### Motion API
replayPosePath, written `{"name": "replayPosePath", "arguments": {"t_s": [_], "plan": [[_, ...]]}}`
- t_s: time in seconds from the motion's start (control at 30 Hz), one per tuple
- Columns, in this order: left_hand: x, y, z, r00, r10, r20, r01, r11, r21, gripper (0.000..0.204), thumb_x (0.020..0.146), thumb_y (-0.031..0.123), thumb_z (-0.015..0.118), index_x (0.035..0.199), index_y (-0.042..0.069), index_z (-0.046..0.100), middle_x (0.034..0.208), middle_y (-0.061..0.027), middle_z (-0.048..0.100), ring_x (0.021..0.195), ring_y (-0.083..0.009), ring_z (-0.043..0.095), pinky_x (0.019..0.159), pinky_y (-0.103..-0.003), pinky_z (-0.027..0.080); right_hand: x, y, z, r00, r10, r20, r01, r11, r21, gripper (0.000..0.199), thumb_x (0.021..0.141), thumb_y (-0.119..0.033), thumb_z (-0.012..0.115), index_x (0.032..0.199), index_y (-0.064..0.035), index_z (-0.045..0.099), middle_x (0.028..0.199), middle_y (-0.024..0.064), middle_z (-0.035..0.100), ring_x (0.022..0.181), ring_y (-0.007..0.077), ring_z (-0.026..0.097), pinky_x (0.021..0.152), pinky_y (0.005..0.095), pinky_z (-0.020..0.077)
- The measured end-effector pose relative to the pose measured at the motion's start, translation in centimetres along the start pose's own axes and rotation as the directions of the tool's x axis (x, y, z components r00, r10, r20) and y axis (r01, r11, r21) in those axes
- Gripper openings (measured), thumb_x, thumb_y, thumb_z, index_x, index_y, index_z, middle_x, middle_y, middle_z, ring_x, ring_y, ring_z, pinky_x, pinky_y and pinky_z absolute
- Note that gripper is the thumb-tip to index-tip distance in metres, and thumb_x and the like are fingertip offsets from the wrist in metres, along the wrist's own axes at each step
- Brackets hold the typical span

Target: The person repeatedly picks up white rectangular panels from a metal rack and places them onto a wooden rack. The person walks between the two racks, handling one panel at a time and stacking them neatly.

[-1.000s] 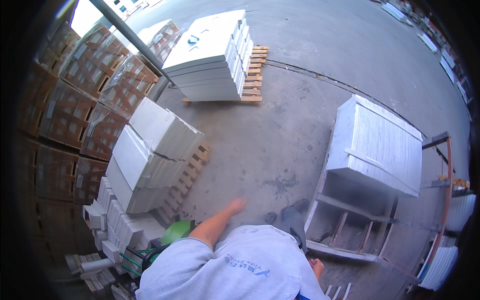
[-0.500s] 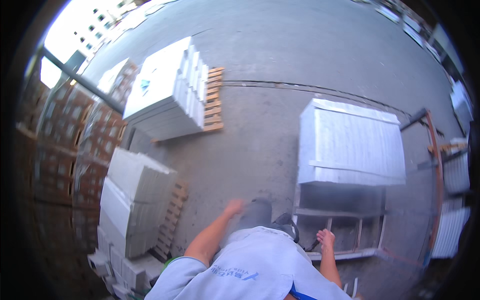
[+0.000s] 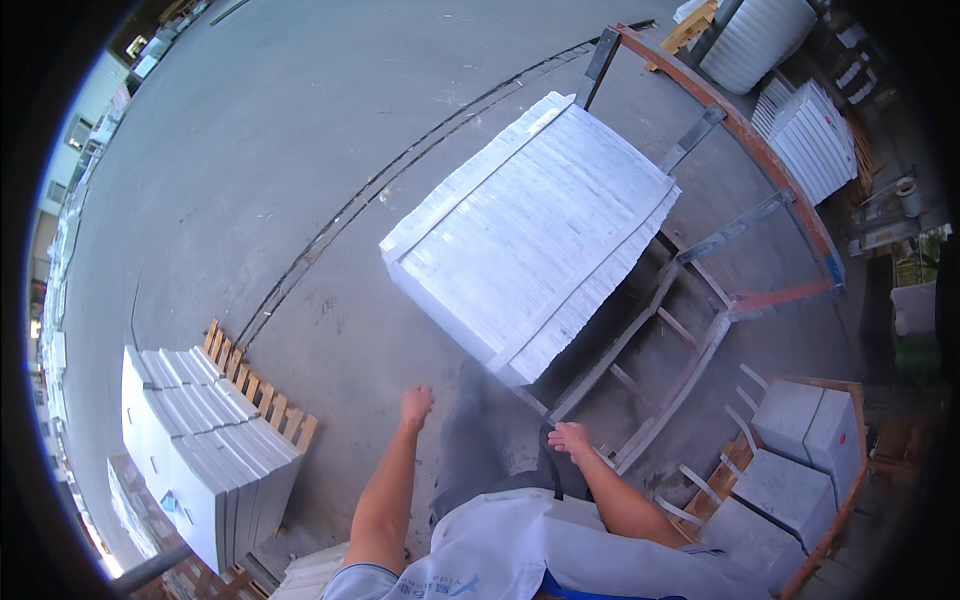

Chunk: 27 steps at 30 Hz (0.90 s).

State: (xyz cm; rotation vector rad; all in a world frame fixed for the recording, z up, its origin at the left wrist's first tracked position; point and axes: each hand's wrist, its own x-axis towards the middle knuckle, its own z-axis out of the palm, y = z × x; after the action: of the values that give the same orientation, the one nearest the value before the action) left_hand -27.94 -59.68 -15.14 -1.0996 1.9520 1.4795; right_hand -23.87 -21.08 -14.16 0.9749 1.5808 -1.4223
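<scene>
Looking heavy, stiff and chip-prone, the white slabs [image 3: 530, 240] would want a two-handed edge hold; your left hand [image 3: 416, 406] and right hand [image 3: 571, 439] look empty, fingers loosely curled.

Rough stone-like slabs [image 3: 530, 240], scuffed metal frame [image 3: 750, 135], matt cloth shirt [image 3: 510, 515]

Pale grey short-sleeved shirt [image 3: 520, 522] of loosely wrinkled cloth, blue printed lettering [image 3: 450, 584] across the chest, narrow darker hem on the left sleeve [image 3: 362, 580], bright blue strap [image 3: 568, 590] near the collar, dark grey trousers [image 3: 468, 445], black strap-like piece [image 3: 557, 478] at the waist.
</scene>
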Motion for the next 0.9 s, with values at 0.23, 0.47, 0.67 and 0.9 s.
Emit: {"name": "replayPosePath", "arguments": {"t_s": [0.23,0.47,0.67,0.9], "plan": [[19.8,11.3,-4.8,0.804,0.592,-0.061,-0.298,0.489,0.820,0.051,0.082,0.031,0.055,0.119,-0.002,0.047,0.116,-0.0271,0.050,0.110,-0.0408,0.046,0.094,-0.042,0.037,7.7,-4.1,11.0,0.993,0.118,-0.020,-0.112,0.973,0.203,0.048,0.082,-0.034,0.057,0.113,0.0018,0.050,0.102,0.0165,0.060,0.090,0.0257,0.059,0.071,0.0361,0.0487],[29.0,19.5,-3.6,0.829,0.547,-0.114,-0.147,0.410,0.900,0.052,0.080,0.011,0.046,0.129,0.000,0.032,0.132,-0.0200,0.035,0.121,-0.0350,0.035,0.095,-0.043,0.035,15.5,-8.5,17.6,0.957,0.257,-0.136,-0.147,0.831,0.536,0.062,0.070,-0.042,0.068,0.117,-0.0047,0.051,0.119,0.0125,0.048,0.108,0.0271,0.046,0.092,0.0443,0.0363],[30.9,19.5,-1.5,0.822,0.569,-0.030,-0.049,0.122,0.991,0.028,0.079,0.015,0.049,0.102,-0.001,0.045,0.103,-0.0136,0.048,0.090,-0.0290,0.055,0.075,-0.037,0.049,17.8,-9.9,17.1,0.949,0.308,-0.065,-0.210,0.775,0.596,0.049,0.069,-0.039,0.068,0.097,0.0000,0.060,0.091,0.0137,0.061,0.082,0.0232,0.058,0.068,0.0369,0.0446],[23.4,18.8,3.4,0.906,0.284,0.316,-0.381,0.215,0.899,0.023,0.078,0.018,0.053,0.089,-0.003,0.052,0.096,-0.0199,0.056,0.091,-0.0346,0.058,0.076,-0.042,0.047,14.7,-11.9,15.5,0.993,-0.037,-0.115,0.073,0.943,0.323,0.038,0.074,-0.036,0.063,0.085,0.0004,0.063,0.071,0.0095,0.062,0.062,0.0205,0.059,0.056,0.0340,0.0460]]}}
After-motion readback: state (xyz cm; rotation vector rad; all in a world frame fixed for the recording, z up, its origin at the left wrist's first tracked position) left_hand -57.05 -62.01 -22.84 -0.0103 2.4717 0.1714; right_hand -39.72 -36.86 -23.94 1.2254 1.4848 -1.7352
